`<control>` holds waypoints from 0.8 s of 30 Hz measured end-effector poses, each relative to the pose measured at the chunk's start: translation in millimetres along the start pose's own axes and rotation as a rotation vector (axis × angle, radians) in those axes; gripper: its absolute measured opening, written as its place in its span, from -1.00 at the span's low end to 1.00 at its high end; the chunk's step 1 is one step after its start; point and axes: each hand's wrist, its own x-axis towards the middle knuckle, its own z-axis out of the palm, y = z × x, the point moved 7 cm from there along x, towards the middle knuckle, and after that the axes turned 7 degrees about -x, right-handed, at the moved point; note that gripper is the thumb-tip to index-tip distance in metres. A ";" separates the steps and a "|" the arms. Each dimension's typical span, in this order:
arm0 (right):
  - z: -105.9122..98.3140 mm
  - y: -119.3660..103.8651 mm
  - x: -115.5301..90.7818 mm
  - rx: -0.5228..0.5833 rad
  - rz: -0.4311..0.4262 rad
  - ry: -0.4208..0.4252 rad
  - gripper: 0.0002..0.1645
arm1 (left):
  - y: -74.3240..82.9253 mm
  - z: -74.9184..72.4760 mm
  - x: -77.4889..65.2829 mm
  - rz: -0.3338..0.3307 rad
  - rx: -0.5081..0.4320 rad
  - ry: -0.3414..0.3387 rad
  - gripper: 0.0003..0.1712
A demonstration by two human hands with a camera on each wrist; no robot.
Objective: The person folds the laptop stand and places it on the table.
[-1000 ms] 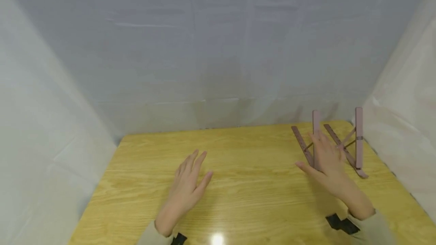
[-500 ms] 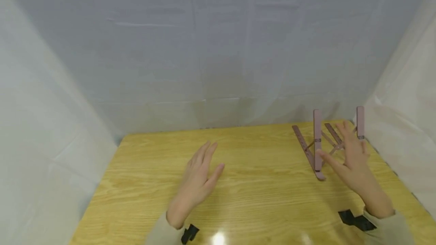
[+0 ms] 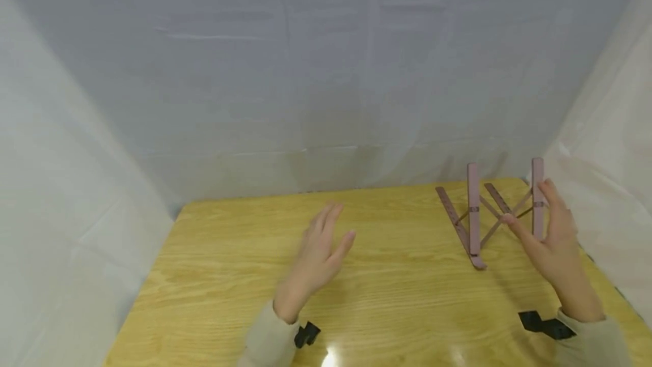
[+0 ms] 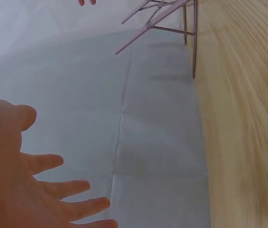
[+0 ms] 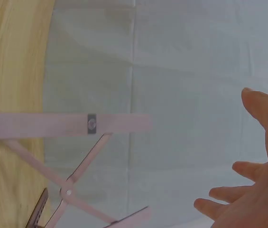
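Observation:
A pink folding laptop stand (image 3: 474, 208) stands unfolded at the back right of the table, its two long arms raised and crossed braces between them. My right hand (image 3: 560, 248) hovers at the stand's right arm and covers its lower part in the head view. In the right wrist view the fingers of that right hand (image 5: 259, 185) are spread, apart from the laptop stand (image 5: 48, 124). My left hand (image 3: 317, 254) is held over the middle of the table, holding nothing. Its straight, spread fingers (image 4: 72, 189) show in the left wrist view, well away from the laptop stand (image 4: 152, 26).
The wooden table (image 3: 244, 225) has a yellowish grain and a bright light reflection near the front. A grey-white sheet (image 3: 326, 72) hangs behind its back edge. White sheets also line the left (image 3: 61, 186) and right (image 3: 611, 157) sides.
Both hands have moved to the right, the left one also slightly farther forward. My right hand passed from the stand's left arm to its right arm. The laptop stand stayed in place.

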 end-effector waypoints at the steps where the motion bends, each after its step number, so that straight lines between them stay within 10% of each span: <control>1: -0.9 4.2 -1.0 -0.007 0.025 0.001 -0.02 | -0.5 3.1 1.0 -0.008 -0.017 -0.010 -0.27; 24: -26.8 130.5 -28.9 0.000 0.612 0.117 -0.15 | 24.1 96.3 24.1 -0.005 -0.441 -0.133 -0.16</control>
